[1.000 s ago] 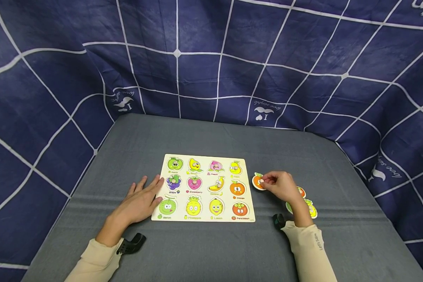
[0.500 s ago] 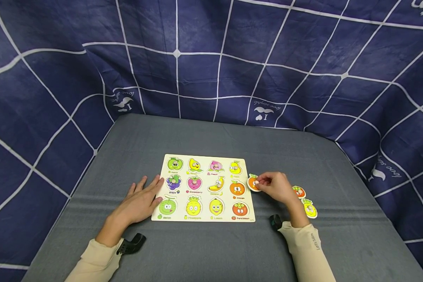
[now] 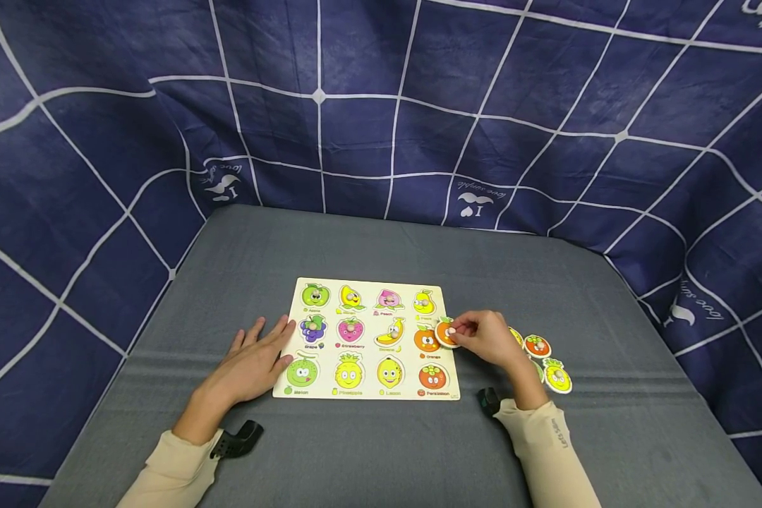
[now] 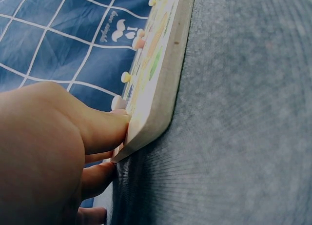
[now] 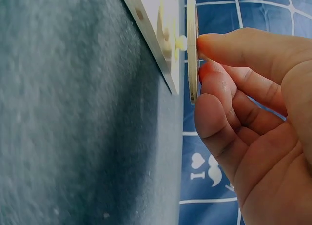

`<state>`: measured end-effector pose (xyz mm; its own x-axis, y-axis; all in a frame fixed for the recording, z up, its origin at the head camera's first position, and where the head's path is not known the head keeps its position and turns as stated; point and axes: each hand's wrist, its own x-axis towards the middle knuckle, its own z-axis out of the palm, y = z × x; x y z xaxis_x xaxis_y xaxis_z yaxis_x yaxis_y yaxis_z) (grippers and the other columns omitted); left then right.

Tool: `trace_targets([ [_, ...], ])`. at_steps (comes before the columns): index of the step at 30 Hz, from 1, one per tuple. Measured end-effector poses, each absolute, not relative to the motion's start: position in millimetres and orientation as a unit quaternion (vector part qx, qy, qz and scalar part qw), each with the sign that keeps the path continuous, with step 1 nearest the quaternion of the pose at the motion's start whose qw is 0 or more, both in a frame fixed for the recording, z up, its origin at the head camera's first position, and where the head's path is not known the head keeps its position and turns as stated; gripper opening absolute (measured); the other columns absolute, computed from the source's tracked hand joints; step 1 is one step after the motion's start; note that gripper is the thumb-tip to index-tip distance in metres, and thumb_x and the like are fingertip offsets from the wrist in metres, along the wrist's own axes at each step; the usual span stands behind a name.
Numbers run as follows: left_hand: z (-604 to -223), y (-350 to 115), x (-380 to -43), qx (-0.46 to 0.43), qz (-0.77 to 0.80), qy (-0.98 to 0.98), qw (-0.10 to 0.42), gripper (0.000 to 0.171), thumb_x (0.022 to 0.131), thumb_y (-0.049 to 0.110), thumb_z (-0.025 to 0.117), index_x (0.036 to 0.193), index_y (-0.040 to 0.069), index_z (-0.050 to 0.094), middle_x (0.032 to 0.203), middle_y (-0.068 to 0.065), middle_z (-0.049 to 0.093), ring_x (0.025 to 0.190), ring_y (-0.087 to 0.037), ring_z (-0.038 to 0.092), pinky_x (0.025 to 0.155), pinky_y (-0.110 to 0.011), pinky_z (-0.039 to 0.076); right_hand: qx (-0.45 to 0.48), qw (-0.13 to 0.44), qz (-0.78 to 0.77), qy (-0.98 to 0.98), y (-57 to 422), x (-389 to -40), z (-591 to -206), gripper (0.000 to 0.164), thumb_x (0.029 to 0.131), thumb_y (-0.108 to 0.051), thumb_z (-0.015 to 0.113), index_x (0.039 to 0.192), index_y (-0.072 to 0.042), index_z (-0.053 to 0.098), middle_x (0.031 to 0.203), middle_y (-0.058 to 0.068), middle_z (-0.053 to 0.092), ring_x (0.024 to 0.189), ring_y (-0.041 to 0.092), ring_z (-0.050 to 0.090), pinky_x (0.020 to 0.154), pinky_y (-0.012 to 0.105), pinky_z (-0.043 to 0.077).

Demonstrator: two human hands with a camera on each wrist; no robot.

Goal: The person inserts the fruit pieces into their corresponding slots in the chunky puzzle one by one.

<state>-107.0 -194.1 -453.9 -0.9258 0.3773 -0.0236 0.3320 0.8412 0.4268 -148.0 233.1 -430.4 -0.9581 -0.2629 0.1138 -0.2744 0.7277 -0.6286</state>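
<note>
A wooden fruit puzzle board (image 3: 330,331) lies flat on the grey surface, with fruit pictures and printed names. My left hand (image 3: 248,367) rests at its left edge with fingers spread; in the left wrist view the thumb (image 4: 105,130) touches the board's top near a corner. My right hand (image 3: 492,339) pinches an orange puzzle piece (image 3: 444,333) at its face. That piece is over the board's right edge, just right of the orange picture (image 3: 426,341). The right wrist view shows the piece (image 5: 192,51) on edge, raised off the board.
Right of the board lie loose pieces: a red persimmon piece (image 3: 537,346), a pineapple piece (image 3: 557,377), and a yellow one (image 3: 516,336) partly hidden by the right arm. Blue gridded cloth (image 3: 381,127) surrounds the grey surface (image 3: 368,240) at back and sides.
My right hand has moved left with the orange piece, from beside the board to over its right edge. More loose pieces show behind the right arm. The left hand has stayed put.
</note>
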Motion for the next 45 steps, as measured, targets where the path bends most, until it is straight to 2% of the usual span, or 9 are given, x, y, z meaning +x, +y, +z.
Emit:
trace_targets([
  [14,-452.7,-194.3,-106.4,0.189,0.209,0.958,0.050,0.059,0.100,0.021,0.057,0.151,-0.001,0.038,0.155,-0.021,0.033,0.139,-0.057,0.020,0.105,-0.075,0.014,0.172,-0.012,0.330,-0.928,216.4,-150.8,-435.7,0.007,0.081,-0.007,0.080,0.083,-0.006,0.074,0.070,-0.006,0.063,0.063,0.007,0.057,0.058,0.023,0.048],
  [45,-451.5,-194.0,-106.6,0.184,0.226,0.955,0.058,0.059,0.100,0.021,0.057,0.151,0.000,0.036,0.156,-0.021,0.031,0.141,-0.057,0.016,0.106,-0.074,0.010,0.194,-0.041,0.324,-0.925,202.6,-155.0,-437.5,0.005,0.082,-0.007,0.078,0.085,-0.007,0.074,0.070,-0.007,0.061,0.063,0.007,0.055,0.056,0.023,0.046],
])
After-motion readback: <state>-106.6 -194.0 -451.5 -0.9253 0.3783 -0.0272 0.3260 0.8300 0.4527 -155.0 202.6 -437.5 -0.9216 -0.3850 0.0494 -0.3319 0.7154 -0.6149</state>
